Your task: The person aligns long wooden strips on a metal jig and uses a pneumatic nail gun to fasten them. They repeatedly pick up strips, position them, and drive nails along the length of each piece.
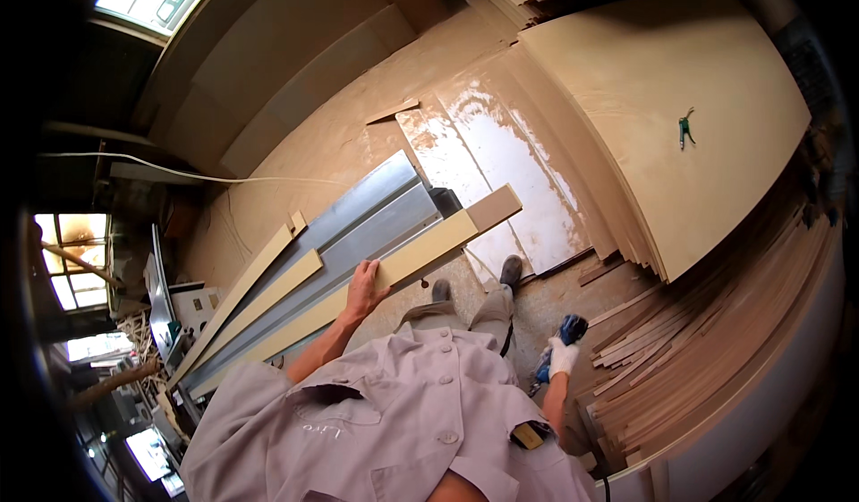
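A long pale wooden board (pixel 452 233) lies slantwise on a grey metal machine table (pixel 385 220), its brownish far end sticking out past the table. My left hand (pixel 363 289), bare, grips the board across its width, with fingers over the top face and thumb at the near edge. Down at my right side, my right hand (pixel 562 359) in a white glove is closed around a blue and black hand-held power tool (pixel 573 327). The tool's lower part is partly hidden by the glove, and its exact kind is unclear.
More pale strips (pixel 268 310) lie along the machine table. Stacked thin wood strips (pixel 689 359) fill the right side. Behind them stands a tall pile of sheets (pixel 680 63) with a green air blow gun (pixel 686 131) on top. A pale hose (pixel 206 176) crosses at left.
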{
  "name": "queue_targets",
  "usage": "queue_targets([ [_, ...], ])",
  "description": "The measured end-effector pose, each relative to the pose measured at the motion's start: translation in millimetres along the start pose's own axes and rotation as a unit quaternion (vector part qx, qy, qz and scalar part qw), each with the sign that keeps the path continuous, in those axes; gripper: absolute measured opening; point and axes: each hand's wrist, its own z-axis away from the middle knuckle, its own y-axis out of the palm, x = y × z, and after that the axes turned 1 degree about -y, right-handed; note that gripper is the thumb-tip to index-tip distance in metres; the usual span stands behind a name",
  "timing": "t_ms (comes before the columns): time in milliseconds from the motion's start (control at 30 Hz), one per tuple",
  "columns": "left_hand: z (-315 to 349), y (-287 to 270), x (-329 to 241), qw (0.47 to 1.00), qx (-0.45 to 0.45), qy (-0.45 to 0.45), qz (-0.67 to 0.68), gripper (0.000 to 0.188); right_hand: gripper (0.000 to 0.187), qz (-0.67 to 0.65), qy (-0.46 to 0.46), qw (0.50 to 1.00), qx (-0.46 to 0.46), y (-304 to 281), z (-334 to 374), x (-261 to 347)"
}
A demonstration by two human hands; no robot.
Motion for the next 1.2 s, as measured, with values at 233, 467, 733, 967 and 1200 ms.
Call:
queue_targets([
  [233, -7, -3, -22, 1.000, -0.014, -0.023, -0.003, 0.069, 0.019, 0.271, -0.279, 0.912, 0.128, 76, -77, 148],
  [467, -9, -6, -26, 0.999, -0.008, -0.040, -0.007, 0.066, 0.023, 0.257, -0.234, 0.905, 0.245, 192, -41, 270],
  [733, -18, -10, -36, 0.998, 0.006, -0.048, -0.025, 0.070, 0.020, 0.344, -0.233, 0.868, 0.271, 204, -20, 304],
  [967, -61, 22, -86, 0.999, -0.047, 0.011, 0.016, 0.076, 0.020, 0.376, -0.223, 0.863, 0.254, 206, -28, 299],
  [1200, -116, 32, -152, 0.995, -0.037, 0.018, 0.091, 0.070, 0.022, 0.425, -0.236, 0.837, 0.250, 209, -32, 305],
])
